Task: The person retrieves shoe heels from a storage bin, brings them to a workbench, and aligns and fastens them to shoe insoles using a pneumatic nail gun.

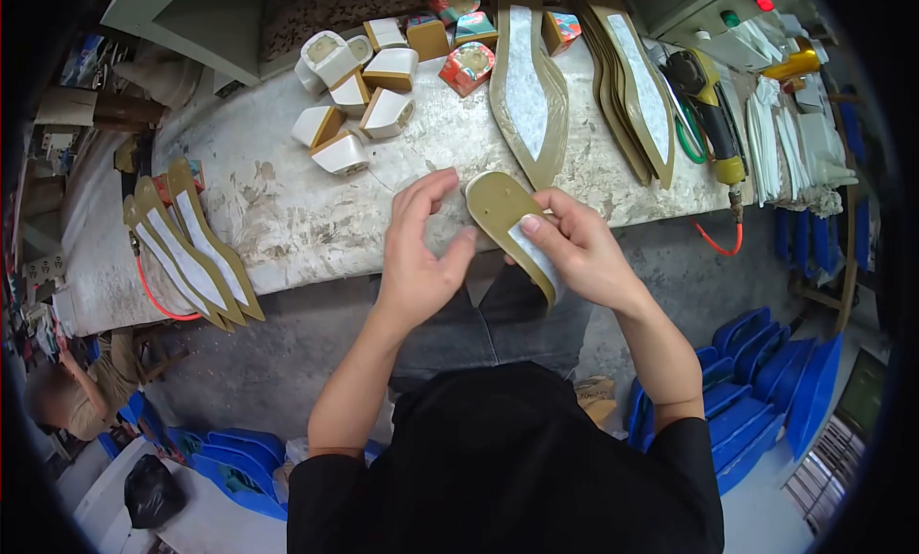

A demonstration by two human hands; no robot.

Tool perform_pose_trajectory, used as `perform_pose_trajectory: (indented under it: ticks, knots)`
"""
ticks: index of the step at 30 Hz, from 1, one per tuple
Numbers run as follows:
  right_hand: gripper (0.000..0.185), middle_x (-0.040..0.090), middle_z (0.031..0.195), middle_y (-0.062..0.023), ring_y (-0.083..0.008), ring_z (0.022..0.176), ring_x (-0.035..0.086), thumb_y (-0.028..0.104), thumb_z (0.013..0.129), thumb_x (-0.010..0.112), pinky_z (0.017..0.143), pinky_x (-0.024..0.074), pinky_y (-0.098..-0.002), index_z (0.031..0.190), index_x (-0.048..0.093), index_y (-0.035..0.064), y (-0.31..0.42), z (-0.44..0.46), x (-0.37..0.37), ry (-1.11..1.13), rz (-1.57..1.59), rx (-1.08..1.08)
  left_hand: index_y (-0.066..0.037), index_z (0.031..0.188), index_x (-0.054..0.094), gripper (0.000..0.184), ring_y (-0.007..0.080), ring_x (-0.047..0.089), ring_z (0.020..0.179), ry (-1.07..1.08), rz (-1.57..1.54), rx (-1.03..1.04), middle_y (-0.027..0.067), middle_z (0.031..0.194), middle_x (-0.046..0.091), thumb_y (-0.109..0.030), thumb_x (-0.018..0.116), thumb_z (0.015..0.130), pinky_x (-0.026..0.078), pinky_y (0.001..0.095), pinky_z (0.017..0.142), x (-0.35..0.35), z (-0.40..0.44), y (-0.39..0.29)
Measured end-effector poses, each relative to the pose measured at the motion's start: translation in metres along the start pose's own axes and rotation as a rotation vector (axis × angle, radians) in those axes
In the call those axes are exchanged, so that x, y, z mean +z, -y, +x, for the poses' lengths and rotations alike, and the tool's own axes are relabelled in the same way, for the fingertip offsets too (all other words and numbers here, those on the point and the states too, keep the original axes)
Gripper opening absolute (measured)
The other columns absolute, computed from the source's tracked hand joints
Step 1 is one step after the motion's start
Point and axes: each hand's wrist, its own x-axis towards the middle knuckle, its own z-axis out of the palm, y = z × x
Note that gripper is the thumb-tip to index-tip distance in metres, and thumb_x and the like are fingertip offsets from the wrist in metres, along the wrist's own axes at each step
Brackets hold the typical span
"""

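My right hand (574,248) grips an olive shoe sole (498,202) by its middle, thumb on top, above the front edge of the bench. The sole has small holes at its rounded heel end and a pale strip down its centre. A whitish edge shows under that rounded end; what it belongs to is mostly hidden. My left hand (426,243) is just left of the sole, fingers apart and holding nothing. Beyond my hands lie white shoe heels (388,112) and several patterned heels (467,68). A stack of soles (528,85) lies farther back.
More soles (632,76) lie at the back right, beside a yellow-and-black air tool (713,104) with a red hose. Other soles (191,253) overlap the bench's left front edge. Blue bins (737,401) stand on the floor at right. Another person (91,387) is at far left.
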Motion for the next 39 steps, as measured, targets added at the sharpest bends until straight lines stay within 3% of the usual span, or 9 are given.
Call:
perform_pose_trajectory:
  ticks: [12, 17, 22, 26, 31, 33, 35, 36, 39]
  knots:
    - [0.015, 0.065, 0.082, 0.0001, -0.0029, 0.064, 0.05, 0.012, 0.108, 0.06, 0.055, 0.0379, -0.0179, 0.114, 0.065, -0.001, 0.01, 0.002, 0.019, -0.114, -0.31, 0.119, 0.002, 0.114, 0.073, 0.029, 0.0272, 0.061, 0.118, -0.046, -0.138, -0.123, 0.0117, 0.121, 0.074, -0.001, 0.073, 0.086, 0.051, 0.0368, 0.103, 0.005, 0.01, -0.006]
    - [0.014, 0.064, 0.078, 0.0004, -0.0034, 0.063, 0.049, 0.01, 0.106, 0.063, 0.054, 0.0382, -0.0197, 0.114, 0.064, -0.0003, 0.012, 0.004, 0.021, -0.106, -0.318, 0.167, 0.002, 0.11, 0.073, 0.024, 0.027, 0.063, 0.109, -0.11, 0.073, 0.022, 0.0117, 0.114, 0.075, -0.001, 0.073, 0.085, 0.053, 0.0362, 0.096, 0.013, 0.011, -0.009]
    - [0.015, 0.064, 0.076, -0.0006, -0.0045, 0.064, 0.049, 0.008, 0.102, 0.068, 0.055, 0.0395, -0.0212, 0.113, 0.068, -0.0019, 0.007, 0.017, 0.024, -0.254, -0.264, 0.023, 0.002, 0.104, 0.074, 0.02, 0.0267, 0.066, 0.097, -0.16, 0.151, 0.069, 0.011, 0.106, 0.076, 0.0, 0.074, 0.085, 0.054, 0.0353, 0.088, 0.018, 0.016, -0.013]
    - [0.012, 0.063, 0.069, -0.0036, -0.0105, 0.058, 0.049, 0.005, 0.094, 0.072, 0.053, 0.0406, -0.0266, 0.1, 0.074, -0.006, 0.003, 0.034, 0.023, -0.271, -0.223, -0.089, 0.002, 0.097, 0.075, 0.012, 0.0237, 0.065, 0.088, -0.137, 0.054, -0.01, 0.0098, 0.094, 0.076, -0.002, 0.075, 0.086, 0.054, 0.0332, 0.083, 0.013, 0.018, -0.01]
    - [0.013, 0.067, 0.073, -0.0059, -0.0116, 0.058, 0.05, 0.004, 0.091, 0.074, 0.054, 0.0422, -0.0274, 0.097, 0.076, -0.0078, 0.011, 0.029, 0.024, -0.319, -0.332, -0.099, 0.001, 0.089, 0.075, 0.005, 0.0214, 0.064, 0.081, -0.091, -0.031, -0.122, 0.0088, 0.086, 0.074, -0.003, 0.076, 0.088, 0.054, 0.0316, 0.078, 0.009, 0.029, -0.015]
    - [0.019, 0.071, 0.077, -0.0074, -0.0145, 0.06, 0.054, 0.009, 0.093, 0.074, 0.057, 0.0461, -0.0284, 0.104, 0.077, -0.0066, 0.013, 0.02, 0.017, -0.289, -0.448, -0.206, 0.001, 0.088, 0.075, 0.005, 0.0212, 0.064, 0.081, -0.087, -0.035, -0.106, 0.0088, 0.085, 0.074, -0.003, 0.076, 0.088, 0.054, 0.0313, 0.078, 0.01, 0.034, -0.02]
    - [0.026, 0.075, 0.087, -0.0096, -0.0157, 0.07, 0.063, 0.013, 0.096, 0.073, 0.063, 0.0506, -0.0275, 0.113, 0.076, -0.0047, 0.036, 0.007, -0.008, -0.387, -0.411, -0.154, 0.002, 0.087, 0.075, 0.005, 0.0209, 0.063, 0.079, -0.109, -0.039, -0.102, 0.0087, 0.083, 0.073, -0.003, 0.075, 0.089, 0.053, 0.0307, 0.077, 0.01, 0.034, -0.019]
    - [0.032, 0.078, 0.101, -0.0123, -0.0185, 0.084, 0.07, 0.018, 0.098, 0.073, 0.072, 0.0555, -0.0286, 0.122, 0.074, -0.0028, 0.044, 0.005, -0.03, -0.545, -0.446, -0.22, 0.002, 0.086, 0.075, 0.006, 0.0207, 0.063, 0.079, -0.121, -0.04, -0.109, 0.0087, 0.082, 0.073, -0.004, 0.075, 0.089, 0.053, 0.0304, 0.076, 0.009, 0.029, -0.018]
    - [0.045, 0.077, 0.109, -0.0157, -0.0229, 0.093, 0.072, 0.027, 0.097, 0.076, 0.086, 0.0571, -0.0304, 0.128, 0.071, -0.0056, 0.062, 0.012, -0.142, -0.859, -0.602, -0.403, 0.002, 0.088, 0.074, 0.006, 0.0197, 0.062, 0.077, -0.104, -0.052, -0.061, 0.0084, 0.084, 0.073, -0.003, 0.075, 0.09, 0.052, 0.0296, 0.074, 0.006, 0.029, -0.016]
